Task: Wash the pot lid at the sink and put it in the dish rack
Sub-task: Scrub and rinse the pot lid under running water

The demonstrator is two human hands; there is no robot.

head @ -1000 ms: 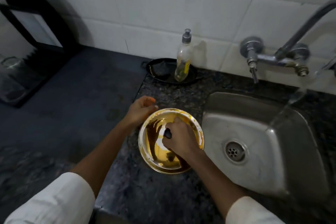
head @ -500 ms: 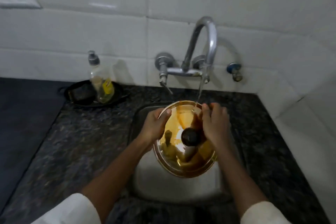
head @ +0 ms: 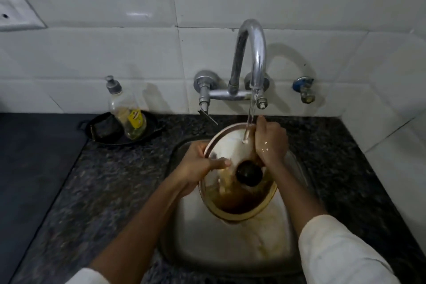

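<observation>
- A person stands at a stainless steel sink basin (head: 207, 244) set into a dark speckled granite counter (head: 110, 180), seen from above through a head-worn camera.
- Both hands hold a round, shiny steel pot lid with a black knob (head: 232, 152) over the sink, tilted so its far edge sits higher than its near edge.
- The left hand (head: 198, 166) grips the lid's left rim, with the thumb lying across the top surface and the other fingers curled underneath, out of sight.
- The right hand (head: 270, 142) is wet and closed around the lid's upper right rim, the fingers wrapped over the edge.
- A curved chrome wall tap (head: 251, 53) pours a thin stream of water (head: 250, 120) onto the upper part of the lid, just beside the right hand.
- The lid's lower half is coated with brown-yellow residue, and brownish water runs into the basin beneath it.
- To the left, on the counter against the white tiled wall (head: 115, 53), a clear pump bottle of yellowish dish soap (head: 129, 113) stands in a shallow black dish (head: 101, 131), which also holds a dark scrubbing pad (head: 106, 128).
- White sleeves (head: 341, 251) cover both forearms near the bottom edge.
</observation>
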